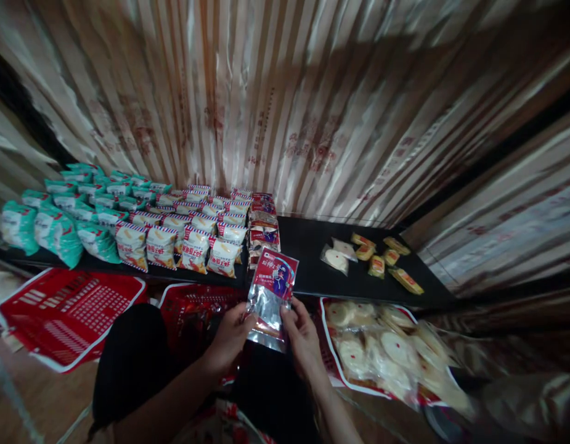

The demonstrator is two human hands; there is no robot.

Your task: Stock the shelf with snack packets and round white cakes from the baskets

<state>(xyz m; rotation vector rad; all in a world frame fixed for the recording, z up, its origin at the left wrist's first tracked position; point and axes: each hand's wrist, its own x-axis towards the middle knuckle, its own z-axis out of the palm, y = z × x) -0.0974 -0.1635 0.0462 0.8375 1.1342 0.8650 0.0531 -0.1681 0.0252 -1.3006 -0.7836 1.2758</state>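
A shiny red and silver snack packet [272, 296] is held up between both hands in front of the shelf edge. My left hand [232, 338] pinches its lower left side, thumb on the front. On the lower right side, my right hand [301, 330] grips it with the thumb over the front. Just behind it, a column of similar dark red packets [264, 237] lines the black shelf [303, 246]. Left of that column stand rows of white chip bags with striped tops [195, 246].
Teal bags [58, 231] fill the shelf's left end. Yellow packets [377, 265] and wrapped round wafers [335, 259] lie at right. Below are a red basket [76, 314], another red basket [187, 308] and a basket of wrapped round wafers [398, 348]. Striped curtains [285, 111] hang behind.
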